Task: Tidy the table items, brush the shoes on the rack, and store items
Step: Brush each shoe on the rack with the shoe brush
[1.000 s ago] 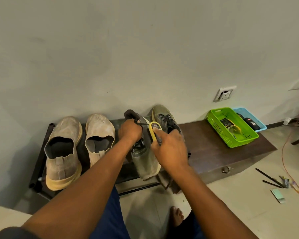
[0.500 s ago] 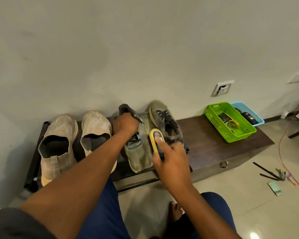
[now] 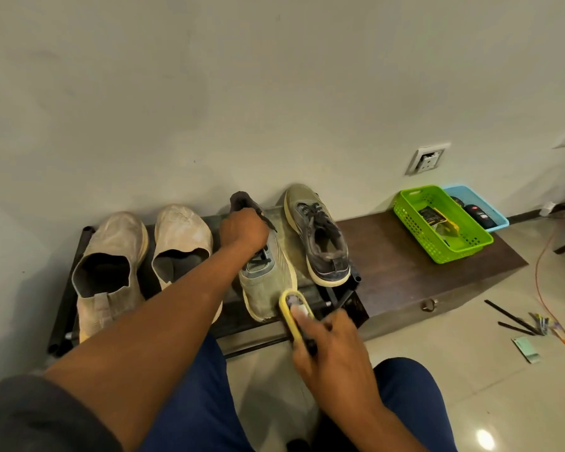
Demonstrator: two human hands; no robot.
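On the black shoe rack (image 3: 66, 298) lie two beige slip-on shoes (image 3: 111, 262) at the left and two olive lace-up sneakers. My left hand (image 3: 242, 231) grips the heel end of the left sneaker (image 3: 268, 285), whose toe points toward me. Its mate (image 3: 320, 236) rests beside it, toe to the wall. My right hand (image 3: 333, 353) holds a yellow-rimmed brush (image 3: 296, 313) against the toe of the held sneaker.
A dark wooden bench (image 3: 405, 265) adjoins the rack on the right, carrying a green basket (image 3: 437, 223) and a blue tray (image 3: 480, 207) with small items. Pens and scraps (image 3: 522, 324) lie on the tiled floor. An orange cable (image 3: 542, 288) runs along the right.
My right hand drew the brush from the sneaker's laces down to its toe, toward me. The left hand kept its grip on the heel.
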